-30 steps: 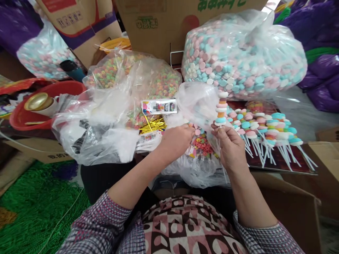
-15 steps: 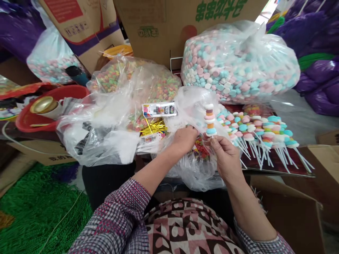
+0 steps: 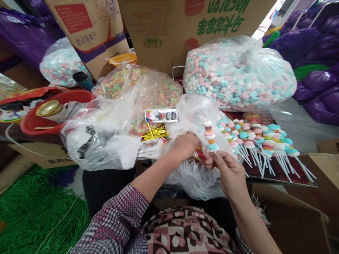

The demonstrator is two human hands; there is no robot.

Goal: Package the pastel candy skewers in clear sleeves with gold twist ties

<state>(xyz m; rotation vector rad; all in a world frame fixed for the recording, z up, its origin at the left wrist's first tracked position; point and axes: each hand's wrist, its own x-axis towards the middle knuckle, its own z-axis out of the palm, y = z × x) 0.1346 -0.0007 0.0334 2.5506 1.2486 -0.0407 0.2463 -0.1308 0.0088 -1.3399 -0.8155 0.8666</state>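
My right hand [image 3: 231,172] pinches the lower end of a marshmallow skewer [image 3: 210,137], held upright with a slight tilt. White, pink and blue marshmallows alternate on it with orange-brown pieces. My left hand [image 3: 186,144] reaches into an open clear plastic bag [image 3: 202,181], just left of the skewer. Its fingertips are hidden there, close to small red and colourful candies [image 3: 201,154]. Finished-looking marshmallow skewers [image 3: 265,135] lie in a pile right of my right hand, white sticks towards me.
Behind stand a big bag of marshmallows [image 3: 238,77], a bag of gummy candies [image 3: 166,88] and cardboard boxes [image 3: 159,24]. Gold twist ties [image 3: 156,132] and a printed packet [image 3: 162,115] lie left of my hands. A red basin [image 3: 29,123] is further left; an open carton [image 3: 291,211] sits low right.
The whole view has shifted slightly, so things appear lower. The skewer in my right hand now leans a little more to the left. My left hand stays at the candy bag.
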